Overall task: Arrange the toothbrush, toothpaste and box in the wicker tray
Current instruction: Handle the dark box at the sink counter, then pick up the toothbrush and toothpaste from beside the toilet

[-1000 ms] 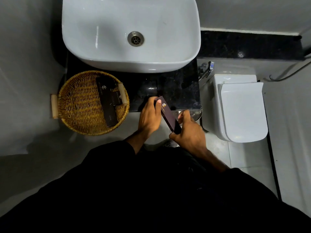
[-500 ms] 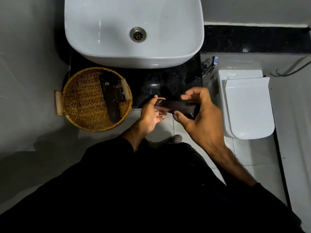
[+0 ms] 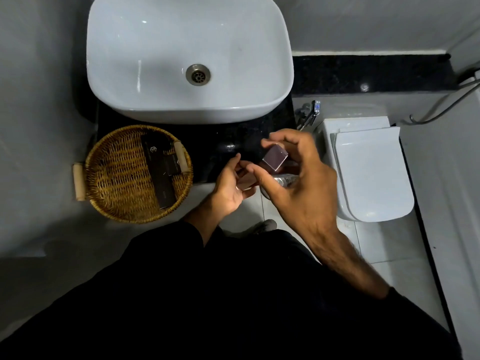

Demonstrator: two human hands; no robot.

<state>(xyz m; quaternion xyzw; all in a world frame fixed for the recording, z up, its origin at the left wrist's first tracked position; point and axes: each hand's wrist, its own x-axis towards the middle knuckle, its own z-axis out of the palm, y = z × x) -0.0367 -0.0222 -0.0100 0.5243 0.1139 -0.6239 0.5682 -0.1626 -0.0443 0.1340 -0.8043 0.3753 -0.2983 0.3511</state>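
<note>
A round wicker tray (image 3: pixel 117 178) sits on the black counter left of my hands. In it lie a long dark box (image 3: pixel 158 175) and a small dark box (image 3: pixel 173 165) beside it. A dark maroon box (image 3: pixel 274 158) stands on end between my hands, its square end facing the camera. My right hand (image 3: pixel 298 178) holds its upper end with curled fingers and thumb. My left hand (image 3: pixel 230 187) grips the lower end, which is mostly hidden behind the fingers.
A white basin (image 3: pixel 189 55) sits on the black counter (image 3: pixel 226 141) just behind my hands. A white toilet (image 3: pixel 371 175) stands to the right, with a chrome spray fitting (image 3: pixel 310 113) near it. Grey tiled floor lies below.
The maroon box has turned from lying sideways between my hands to standing on end. My right hand has shifted over its top. The view has moved closer.
</note>
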